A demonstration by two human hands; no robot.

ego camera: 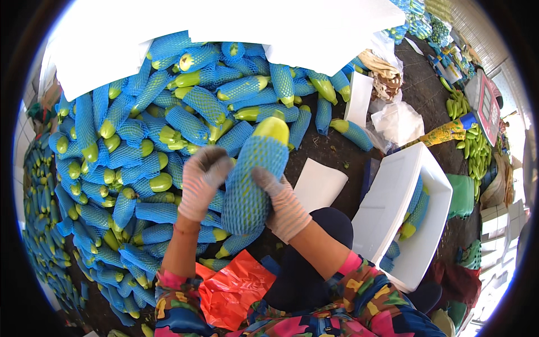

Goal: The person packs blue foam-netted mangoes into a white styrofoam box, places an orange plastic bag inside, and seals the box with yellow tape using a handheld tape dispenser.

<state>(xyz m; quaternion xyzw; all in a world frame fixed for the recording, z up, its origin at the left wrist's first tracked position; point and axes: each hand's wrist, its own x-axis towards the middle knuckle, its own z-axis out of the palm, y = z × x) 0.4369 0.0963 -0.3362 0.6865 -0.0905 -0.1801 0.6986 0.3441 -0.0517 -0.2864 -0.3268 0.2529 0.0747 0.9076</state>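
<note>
A large pale-green marrow squash (252, 185) in a blue foam net sleeve stands tilted before me, its bare green end up. My right hand (286, 206), in a striped knit glove with grey fingers, grips its right side with the thumb across the net. My left hand (204, 181), gloved alike, is at the squash's left side with bent fingers, slightly blurred. Whether it touches the net or pinches something cannot be made out. Behind and left of both hands lies a big heap of similar net-sleeved squashes (189, 124).
A white foam box (383, 206) with net-sleeved squashes (414, 217) inside stands at my right. A white sheet (322, 185) lies near my knee and a red plastic bag (236, 286) by my lap. Farther right are a scale (484, 105) and loose green vegetables (473, 156).
</note>
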